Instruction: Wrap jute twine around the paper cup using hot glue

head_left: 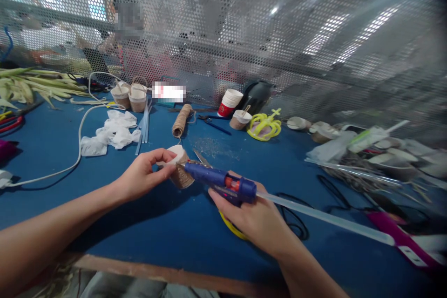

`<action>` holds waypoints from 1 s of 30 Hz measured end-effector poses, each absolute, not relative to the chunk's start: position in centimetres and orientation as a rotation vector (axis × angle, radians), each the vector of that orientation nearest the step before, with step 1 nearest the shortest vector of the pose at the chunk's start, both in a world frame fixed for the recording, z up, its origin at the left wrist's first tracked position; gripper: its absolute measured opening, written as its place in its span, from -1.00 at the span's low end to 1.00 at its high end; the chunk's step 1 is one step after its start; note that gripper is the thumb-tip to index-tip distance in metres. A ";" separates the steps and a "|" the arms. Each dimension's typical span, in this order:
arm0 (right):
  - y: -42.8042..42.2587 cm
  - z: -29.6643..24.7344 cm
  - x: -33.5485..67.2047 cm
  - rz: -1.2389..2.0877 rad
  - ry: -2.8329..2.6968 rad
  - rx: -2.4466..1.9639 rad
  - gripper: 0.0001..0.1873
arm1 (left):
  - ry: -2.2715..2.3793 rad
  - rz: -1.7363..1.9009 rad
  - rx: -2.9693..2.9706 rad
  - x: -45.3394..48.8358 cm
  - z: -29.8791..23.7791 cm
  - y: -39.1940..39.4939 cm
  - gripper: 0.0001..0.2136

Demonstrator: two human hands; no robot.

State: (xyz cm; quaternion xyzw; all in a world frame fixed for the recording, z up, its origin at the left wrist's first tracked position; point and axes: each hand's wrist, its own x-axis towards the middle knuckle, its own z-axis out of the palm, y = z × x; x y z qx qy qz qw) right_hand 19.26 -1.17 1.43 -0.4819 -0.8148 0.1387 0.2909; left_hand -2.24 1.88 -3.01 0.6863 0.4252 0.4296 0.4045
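— Fingers [161,154] of the left hand [134,178]: open or closed?
— Closed on the white end of a twine-wrapped cup [184,178], pinched between thumb and forefinger, tilted, just above the tabletop [157,237].
— And on the right?
— Right hand [256,221] curled round the handle of a blue glue gun [213,177], nozzle aimed leftward, close by the left fingertips. Touching the cup or just beside it: impossible to tell.
— Behind the gun?
— Long translucent glue stick [324,219], reaching out rightward past the right fingers.
— Around the right fingers?
— Scissors blade [201,158] just beyond; yellow loop [233,229], partly hidden, just below.
— Beyond the left fingers?
— Twine roll [180,123], lying on its side, a strand leading toward the cup. Farther left, crumpled white pieces [118,130] beside some spare sticks [145,125].
— Beyond the right fingers, well apart?
— Blue-handled pliers [219,127], then a yellow crown-shaped piece [264,126].
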 end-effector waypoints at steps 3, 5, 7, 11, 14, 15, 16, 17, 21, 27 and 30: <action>-1.1 1.5 19.3 0.372 -2.165 -1.294 -0.87 | 1.076 1.078 1.730 -2.2 -2.8 1.9 -0.86; -1.0 1.6 19.4 0.351 -2.146 -1.311 -0.87 | 1.066 1.073 1.722 -2.1 -2.8 1.9 -0.85; -1.0 1.7 19.5 0.328 -2.143 -1.323 -0.87 | 1.053 1.070 1.718 -2.1 -2.7 1.9 -0.84; -1.2 1.8 19.4 0.375 -2.159 -1.317 -0.86 | 1.069 1.063 1.719 -2.2 -2.8 1.9 -0.84; -1.4 1.3 19.5 0.393 -2.147 -1.307 -0.85 | 1.082 1.042 1.734 -2.2 -2.8 1.9 -0.84; -1.4 1.0 19.5 0.392 -2.149 -1.301 -0.86 | 1.086 1.037 1.738 -2.2 -2.8 1.9 -0.84; -1.5 0.8 19.6 0.396 -2.156 -1.293 -0.87 | 1.091 1.034 1.740 -2.2 -2.8 1.9 -0.84; -1.5 0.6 19.7 0.402 -2.166 -1.286 -0.89 | 1.096 1.034 1.741 -2.2 -2.7 1.9 -0.84; -1.3 0.7 19.7 0.396 -2.156 -1.307 -0.89 | 1.092 1.043 1.731 -2.1 -2.7 1.9 -0.84; -0.9 2.2 19.7 0.329 -2.154 -1.295 -0.87 | 1.030 1.031 1.737 -2.5 -2.8 1.9 -0.87; -1.0 1.7 19.8 0.293 -2.129 -1.305 -0.87 | 1.011 0.994 1.751 -2.7 -2.8 1.9 -0.87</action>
